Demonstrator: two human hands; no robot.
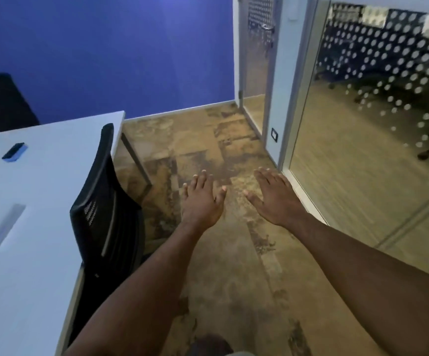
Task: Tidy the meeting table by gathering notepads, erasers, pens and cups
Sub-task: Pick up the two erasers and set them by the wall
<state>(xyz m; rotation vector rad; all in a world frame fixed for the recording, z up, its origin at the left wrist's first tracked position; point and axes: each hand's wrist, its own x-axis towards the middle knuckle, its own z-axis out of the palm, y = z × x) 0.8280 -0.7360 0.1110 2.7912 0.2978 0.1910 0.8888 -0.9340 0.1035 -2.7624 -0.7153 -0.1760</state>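
Observation:
Both my arms stretch forward over the brown floor, to the right of the white meeting table (49, 191). My left hand (203, 199) and my right hand (275, 196) are held flat, palms down, fingers straight and spread, holding nothing. On the table's far part lies a small dark and blue block (14, 151), perhaps an eraser. A grey slot-like mark (6, 228), blurred, shows nearer on the tabletop. No notepads, pens or cups are visible.
A black mesh office chair (105, 201) is pushed against the table's right edge. Another dark chair back (0, 101) stands behind the table. A blue wall is ahead, a glass door (257, 60) and dotted glass partition (377, 104) on the right.

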